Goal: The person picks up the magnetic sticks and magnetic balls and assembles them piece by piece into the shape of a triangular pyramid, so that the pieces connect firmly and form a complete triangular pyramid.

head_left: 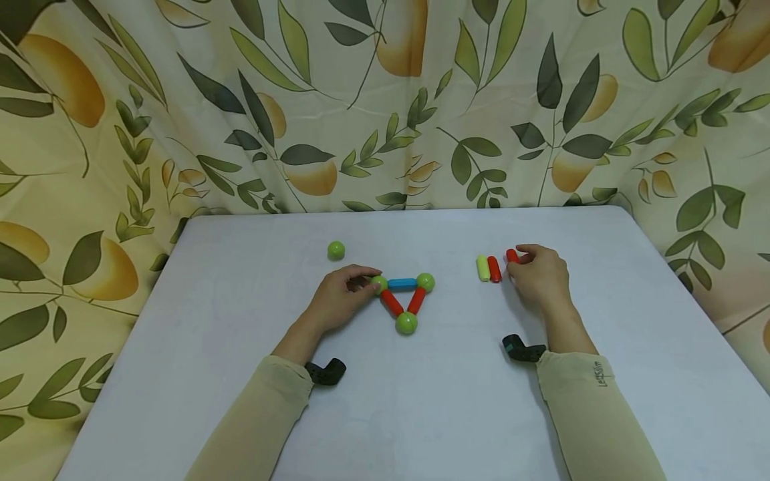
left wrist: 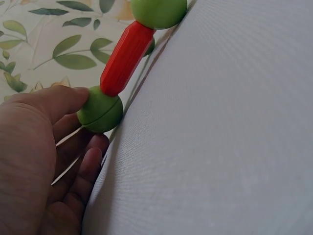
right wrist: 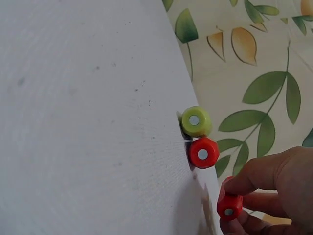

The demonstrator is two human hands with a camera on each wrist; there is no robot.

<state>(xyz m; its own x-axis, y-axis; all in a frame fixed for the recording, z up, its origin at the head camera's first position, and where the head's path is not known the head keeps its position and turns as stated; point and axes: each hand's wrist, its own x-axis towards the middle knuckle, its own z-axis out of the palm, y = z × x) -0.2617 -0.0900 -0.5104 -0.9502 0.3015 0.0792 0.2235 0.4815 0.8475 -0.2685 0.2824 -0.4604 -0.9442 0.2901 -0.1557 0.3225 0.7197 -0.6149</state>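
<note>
1 red rod (right wrist: 229,203), pt. hidden, R fingers (right wrist: 259,174) pinching; L fingers (left wrist: 63,100) pinch green ball (left wrist: 100,110).

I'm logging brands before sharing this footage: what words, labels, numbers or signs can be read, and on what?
"LetsSlim": dark, sideways lettering on the right sleeve; small, so the spelling is uncertain.
Black wrist cameras: any marking is too small to read.
No text can be made out on the green balls, red rods, blue rod, yellow-green rod or left sleeve.
</note>
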